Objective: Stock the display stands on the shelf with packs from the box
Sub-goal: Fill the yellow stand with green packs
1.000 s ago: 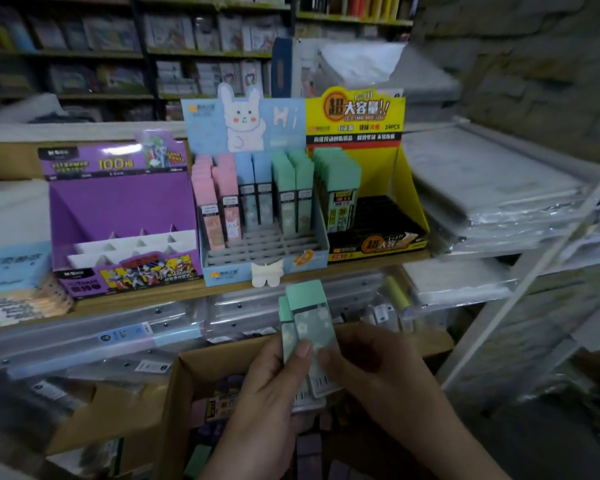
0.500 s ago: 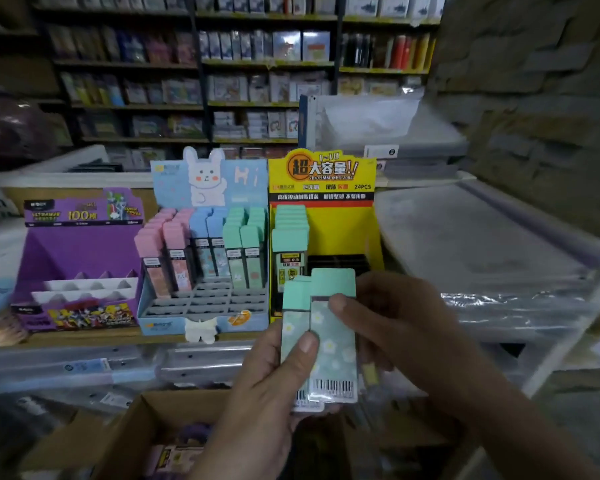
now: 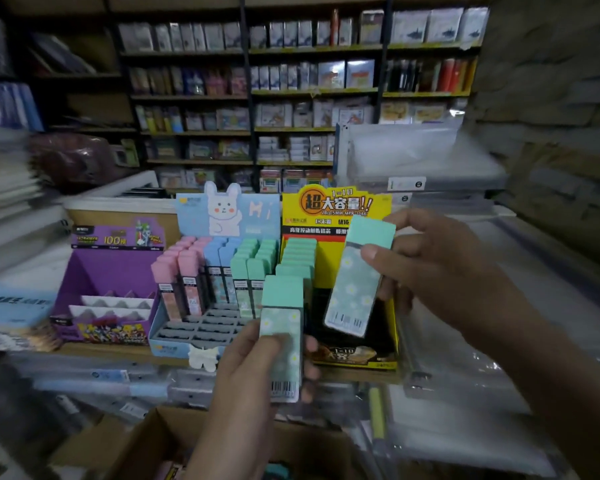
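Two hands each hold a daisy-print pack before a wooden shelf (image 3: 111, 351). At six o'clock the left hand (image 3: 253, 382) grips the upright mint-green pack (image 3: 281, 334), thumb across its front. At three o'clock the right hand (image 3: 440, 271) pinches the tilted mint-green pack (image 3: 355, 282) in front of the yellow display stand (image 3: 336, 209). At that stand's nine o'clock are the part-filled blue bunny display stand (image 3: 222, 216), then a purple display stand (image 3: 111, 271). The cardboard box (image 3: 160, 441) sits at seven o'clock.

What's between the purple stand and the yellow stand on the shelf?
The blue bunny stand, part filled with pink, blue and green packs. Seen in the head view.
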A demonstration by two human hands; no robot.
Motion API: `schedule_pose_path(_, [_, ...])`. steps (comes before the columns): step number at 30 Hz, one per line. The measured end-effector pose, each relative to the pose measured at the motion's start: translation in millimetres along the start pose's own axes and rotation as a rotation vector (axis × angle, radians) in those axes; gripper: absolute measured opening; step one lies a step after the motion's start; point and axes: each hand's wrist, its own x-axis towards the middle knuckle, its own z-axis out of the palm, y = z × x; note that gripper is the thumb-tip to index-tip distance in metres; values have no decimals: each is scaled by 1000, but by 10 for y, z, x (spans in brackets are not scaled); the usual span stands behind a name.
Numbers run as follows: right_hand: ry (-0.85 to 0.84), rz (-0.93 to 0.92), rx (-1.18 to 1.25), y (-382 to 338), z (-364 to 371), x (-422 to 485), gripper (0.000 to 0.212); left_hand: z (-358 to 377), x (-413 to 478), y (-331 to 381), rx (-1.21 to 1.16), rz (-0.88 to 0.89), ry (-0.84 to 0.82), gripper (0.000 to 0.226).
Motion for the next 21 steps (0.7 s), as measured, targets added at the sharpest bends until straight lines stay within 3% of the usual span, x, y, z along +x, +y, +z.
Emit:
schedule_pose_path(10, [-12, 21, -146, 159, -23, 540, 14, -53, 194, -62, 33, 160, -47, 19])
schedule_pose_path(21, [-65, -146, -90, 198, 197, 445, 6, -217, 218, -81, 25, 233, 73, 21])
